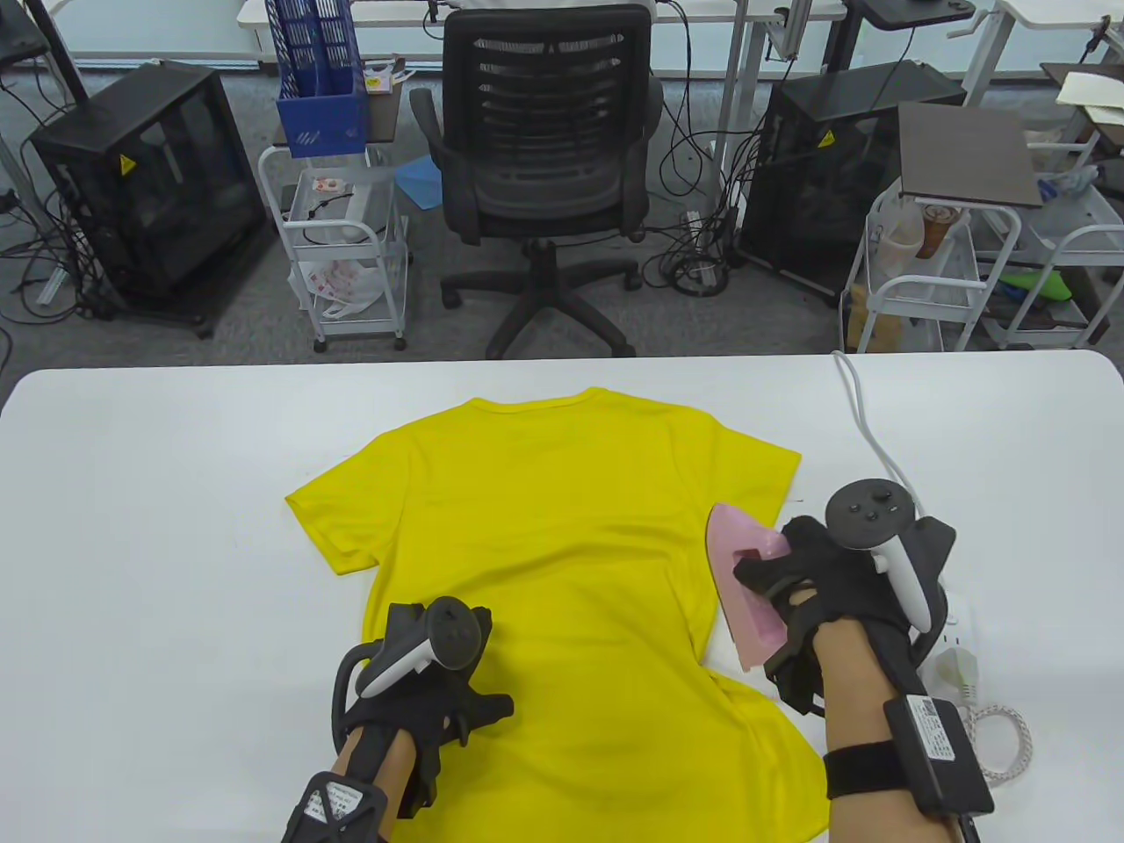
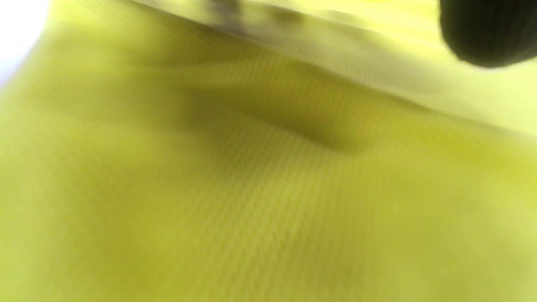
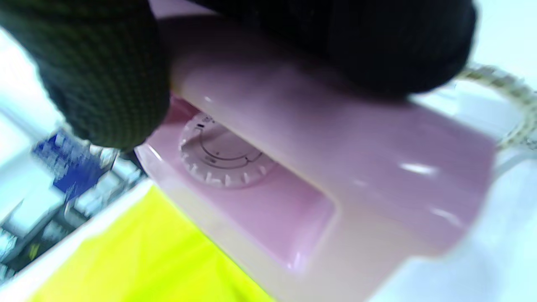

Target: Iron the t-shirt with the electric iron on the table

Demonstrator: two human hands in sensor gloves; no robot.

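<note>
A yellow t-shirt (image 1: 562, 544) lies flat on the white table (image 1: 158, 492), collar away from me. My left hand (image 1: 457, 702) rests on the shirt's lower left part; the left wrist view shows only blurred yellow cloth (image 2: 251, 188) and one dark fingertip (image 2: 486, 33). My right hand (image 1: 790, 580) grips the handle of a pink electric iron (image 1: 746, 580), which sits at the shirt's right edge, partly on the cloth. The right wrist view shows the iron's pink body (image 3: 335, 167), its white dial (image 3: 222, 159) and my gloved fingers (image 3: 96, 71) around the handle.
A white cord (image 1: 865, 421) runs from the table's far edge toward my right hand. A white plug and braided cord (image 1: 975, 694) lie right of my right wrist. Beyond the table stand an office chair (image 1: 544, 158), carts and black cases.
</note>
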